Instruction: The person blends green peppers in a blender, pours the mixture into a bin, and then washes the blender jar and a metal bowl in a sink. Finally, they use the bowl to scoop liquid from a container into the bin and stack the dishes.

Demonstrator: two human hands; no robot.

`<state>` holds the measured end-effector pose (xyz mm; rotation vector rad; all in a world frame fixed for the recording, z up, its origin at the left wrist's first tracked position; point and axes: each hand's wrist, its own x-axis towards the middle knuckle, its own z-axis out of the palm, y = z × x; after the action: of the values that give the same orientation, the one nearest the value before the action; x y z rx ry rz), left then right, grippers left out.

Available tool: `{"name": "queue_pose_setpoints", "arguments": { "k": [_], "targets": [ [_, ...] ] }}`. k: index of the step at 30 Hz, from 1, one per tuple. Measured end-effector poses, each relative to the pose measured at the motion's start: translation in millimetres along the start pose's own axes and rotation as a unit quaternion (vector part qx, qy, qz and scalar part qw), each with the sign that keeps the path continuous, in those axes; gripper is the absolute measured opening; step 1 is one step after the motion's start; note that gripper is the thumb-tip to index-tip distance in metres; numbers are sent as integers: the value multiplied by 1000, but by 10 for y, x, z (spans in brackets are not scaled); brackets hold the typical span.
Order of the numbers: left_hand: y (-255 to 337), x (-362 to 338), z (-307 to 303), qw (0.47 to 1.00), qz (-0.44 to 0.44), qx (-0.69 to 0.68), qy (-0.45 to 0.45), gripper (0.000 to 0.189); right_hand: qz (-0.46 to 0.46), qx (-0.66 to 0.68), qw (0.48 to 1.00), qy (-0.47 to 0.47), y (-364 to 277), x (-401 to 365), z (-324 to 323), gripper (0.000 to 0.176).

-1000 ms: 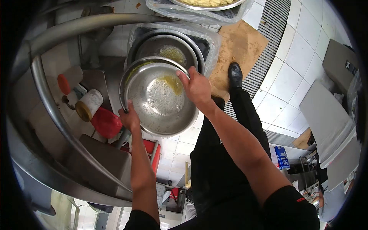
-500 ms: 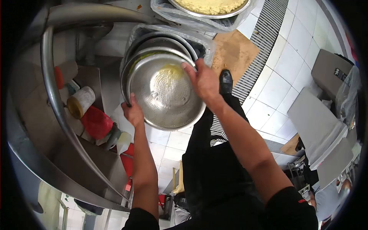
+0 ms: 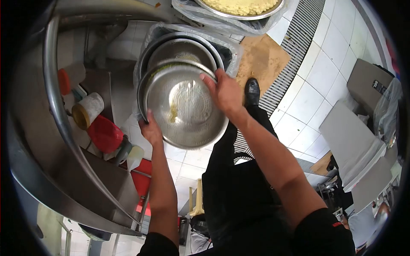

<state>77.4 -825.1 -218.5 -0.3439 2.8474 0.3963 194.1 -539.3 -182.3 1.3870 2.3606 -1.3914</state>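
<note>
Both my hands hold a wide, shiny metal basin by its rim, tilted so that its inside faces me. Its bottom has a dotted pattern, and a small yellow-green smear lies left of the middle. My left hand grips the lower left rim, thumb on the inner side. At the upper right rim, my right hand is closed with the thumb over the edge. Just behind the basin's upper edge is another metal bowl, sitting in a container lined with clear plastic.
A pan of yellow crumbly food stands at the top. To the left, a metal sink unit holds a white tub and a red plastic container. Brown cardboard and a drain grate lie on the tiled floor.
The yellow-green liquid has run from the basin's upper part down to the lower left. The basin has shifted slightly down, uncovering more of the bowl behind it. Both hands keep their hold.
</note>
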Motion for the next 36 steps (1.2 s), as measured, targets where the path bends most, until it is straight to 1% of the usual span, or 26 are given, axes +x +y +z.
{"name": "queue_pose_setpoints", "arguments": {
  "k": [2,4,5,8,9,10,11,13,14,16,17,18,19,20,21,22,23,25,26,27,29,30,32,34,35,36],
  "targets": [
    [269,120,113,999,11,-44,-19,76,-6,-2,1000,1,18,209,-9,50],
    [458,302,205,999,4,-43,-32,78,-66,3,995,77,46,408,39,55],
    [530,371,238,998,0,-41,-45,80,-66,3,995,75,56,498,69,55],
    [671,535,364,998,11,-50,-36,79,-58,11,996,67,68,688,129,56],
    [652,596,404,998,12,-49,-35,79,-45,6,998,51,84,710,152,51],
    [632,657,435,996,34,-58,-55,80,-32,2,999,36,89,734,162,46],
    [608,714,466,993,56,-67,-76,81,-31,4,999,36,133,759,205,46],
    [538,819,554,994,75,-49,-62,79,-63,10,996,66,255,769,320,38],
    [492,849,587,994,94,-34,-47,77,-60,11,996,65,324,762,365,38],
    [476,788,528,994,97,-32,-47,74,-62,4,993,101,322,692,379,29],
    [500,751,504,993,104,-35,-46,71,-63,5,993,103,309,662,362,29],
    [499,688,486,993,105,-36,-44,71,-86,-41,988,120,311,610,367,25],
    [445,628,501,993,112,-1,-48,66,-111,-86,980,138,240,551,332,23],
    [400,581,497,991,119,34,-52,61,-112,-65,986,105,154,453,312,21],
    [175,658,583,991,121,29,-49,61,-114,-44,990,72,-1,314,267,20],
    [-161,791,718,989,71,-62,-113,55,-150,-20,987,56,-167,136,247,16],
    [-305,843,765,972,22,-154,-178,50,-176,1,984,35,-353,-11,158,15],
    [-108,396,487,948,-108,-286,-86,41,-171,5,985,-6,-592,-171,55,18],
    [-292,359,403,945,-123,-285,-104,38,-172,13,984,-32,-625,-185,21,21],
    [-544,348,385,941,-137,-284,-121,36,-177,15,984,-27,-622,-169,20,21],
    [-933,154,328,964,-113,-222,-93,29,-213,-21,977,-19,-558,-152,94,23],
    [-978,-13,209,956,-132,-226,-129,27,-214,-18,976,-17,-535,-157,87,23],
    [-1193,-358,96,929,-182,-263,-186,25,-130,15,991,-10,-460,-154,26,27],
    [-1306,-769,-10,923,-225,-219,-221,24,-59,85,994,14,-240,-120,-137,28],
    [-1411,-983,-43,918,-215,-214,-256,23,8,151,988,-18,-121,-107,-242,24],
    [-1405,-1144,-96,914,-221,-175,-291,22,74,213,973,-51,-19,-88,-351,21]
  ]
}}
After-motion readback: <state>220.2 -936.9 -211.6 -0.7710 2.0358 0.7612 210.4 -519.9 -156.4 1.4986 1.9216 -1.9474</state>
